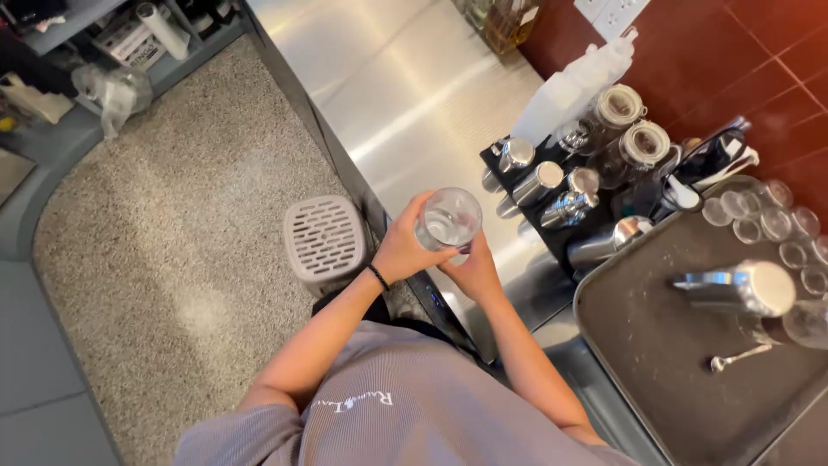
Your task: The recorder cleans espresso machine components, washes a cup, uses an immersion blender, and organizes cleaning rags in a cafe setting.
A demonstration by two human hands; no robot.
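Seen from overhead: we hold a clear glass in both hands above the front edge of the steel counter. Our left hand wraps the glass from its 8 o'clock side, fingers curled closed around the wall, thumb up near the rim. Our right hand closes on it from 5 o'clock, cupping the lower side and base; how tightly the fingers shut underneath is hidden. A dark band sits on the left wrist. The glass looks empty or nearly so, though reflections make that hard to judge. We judge it light, rigid, smooth and breakable, slippery if wet; the surest hold is around the mid wall with a palm under the base, as now, and not by the thin rim. At 2 o'clock from the glass a dark mat carries metal shakers and jiggers, with lidded jars and a white squeeze bottle beyond them. At 3 to 4 o'clock lies a large dark tray holding a steel cup on its side, a small spoon and a cluster of small glasses at its far corner. At 9 o'clock, down on the speckled floor, stands a white slotted bin.
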